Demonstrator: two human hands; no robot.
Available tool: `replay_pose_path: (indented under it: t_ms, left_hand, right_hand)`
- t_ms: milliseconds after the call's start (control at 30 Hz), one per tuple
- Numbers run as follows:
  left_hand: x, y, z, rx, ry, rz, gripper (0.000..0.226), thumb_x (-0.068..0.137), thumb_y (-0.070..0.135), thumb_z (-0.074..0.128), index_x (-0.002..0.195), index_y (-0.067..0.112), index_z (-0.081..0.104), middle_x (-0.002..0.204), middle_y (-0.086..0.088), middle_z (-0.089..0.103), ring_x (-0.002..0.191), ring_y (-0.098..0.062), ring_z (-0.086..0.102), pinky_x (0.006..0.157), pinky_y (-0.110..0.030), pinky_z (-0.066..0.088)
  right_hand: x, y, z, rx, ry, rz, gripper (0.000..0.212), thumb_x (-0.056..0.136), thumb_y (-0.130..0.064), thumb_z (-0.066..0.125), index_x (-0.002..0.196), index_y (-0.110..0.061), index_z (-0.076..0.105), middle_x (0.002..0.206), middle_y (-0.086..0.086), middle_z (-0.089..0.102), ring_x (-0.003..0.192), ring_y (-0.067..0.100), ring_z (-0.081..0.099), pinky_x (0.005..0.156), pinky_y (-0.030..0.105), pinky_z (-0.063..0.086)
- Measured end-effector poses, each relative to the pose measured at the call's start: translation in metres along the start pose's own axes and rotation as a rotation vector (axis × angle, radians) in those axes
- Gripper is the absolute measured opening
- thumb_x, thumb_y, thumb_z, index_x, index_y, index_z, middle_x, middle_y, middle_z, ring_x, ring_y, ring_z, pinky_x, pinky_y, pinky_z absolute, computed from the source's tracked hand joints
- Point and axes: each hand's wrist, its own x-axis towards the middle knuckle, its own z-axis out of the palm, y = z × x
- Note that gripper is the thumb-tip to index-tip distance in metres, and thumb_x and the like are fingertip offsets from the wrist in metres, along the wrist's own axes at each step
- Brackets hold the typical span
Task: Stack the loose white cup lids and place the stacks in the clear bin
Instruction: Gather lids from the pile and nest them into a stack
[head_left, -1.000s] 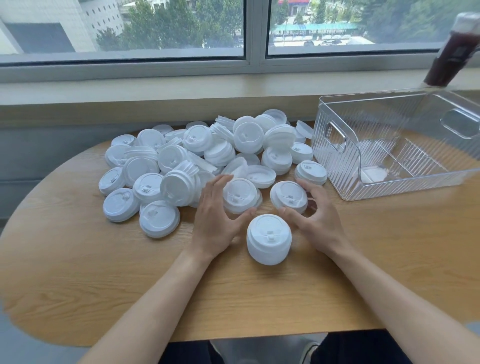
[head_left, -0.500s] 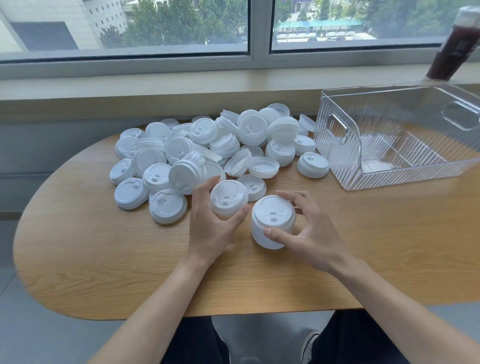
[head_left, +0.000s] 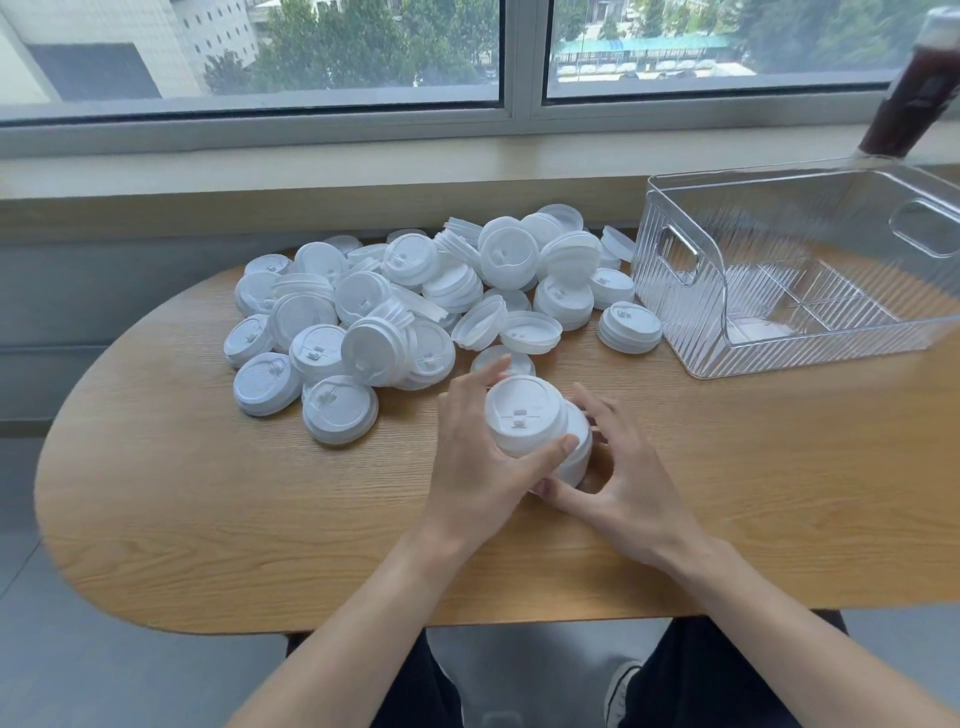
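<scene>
Left hand (head_left: 470, 457) has brought its small white plastic lid stack (head_left: 524, 415) onto the right hand's (head_left: 628, 483) stack; both grip it. Light, slippery, probably wobbly; hold the sides.

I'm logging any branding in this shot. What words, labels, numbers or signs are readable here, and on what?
None can be read.
Dark bottle on the sill: its label is too blurred.
White lids: only moulded sip tabs, no lettering visible.
Clear bin: no label visible.
</scene>
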Motion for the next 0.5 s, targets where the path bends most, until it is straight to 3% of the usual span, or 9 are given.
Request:
replay_pose_path:
  t_ms: [167, 400, 500]
  left_hand:
    - [-0.005, 0.01, 0.015, 0.042, -0.054, -0.013, 0.09, 0.067, 0.049, 0.091, 0.144, 0.032, 0.048, 0.133, 0.018, 0.048, 0.131, 0.002, 0.039, 0.115, -0.034, 0.037]
    - [-0.004, 0.013, 0.023, 0.139, -0.088, 0.001, 0.088, 0.069, 0.055, 0.088, 0.145, 0.033, 0.048, 0.135, 0.012, 0.048, 0.129, -0.007, 0.04, 0.115, -0.035, 0.036]
    - [-0.007, 0.007, 0.021, 0.15, -0.122, 0.001, 0.087, 0.07, 0.056, 0.088, 0.145, 0.038, 0.046, 0.138, 0.015, 0.045, 0.132, -0.004, 0.04, 0.115, -0.034, 0.037]
  right_hand:
    - [-0.007, 0.004, -0.003, 0.103, 0.026, -0.018, 0.092, 0.072, -0.045, 0.074, 0.155, -0.025, 0.041, 0.14, -0.011, 0.053, 0.13, 0.012, 0.055, 0.11, 0.042, 0.048]
    - [-0.007, 0.008, -0.008, 0.216, 0.072, -0.037, 0.069, 0.08, -0.014, 0.06, 0.148, -0.021, 0.05, 0.142, -0.004, 0.057, 0.133, 0.018, 0.054, 0.113, 0.049, 0.044]
    - [-0.005, 0.008, -0.009, 0.252, 0.087, -0.037, 0.066, 0.08, -0.011, 0.054, 0.145, -0.022, 0.053, 0.142, -0.005, 0.059, 0.133, 0.017, 0.053, 0.114, 0.044, 0.042]
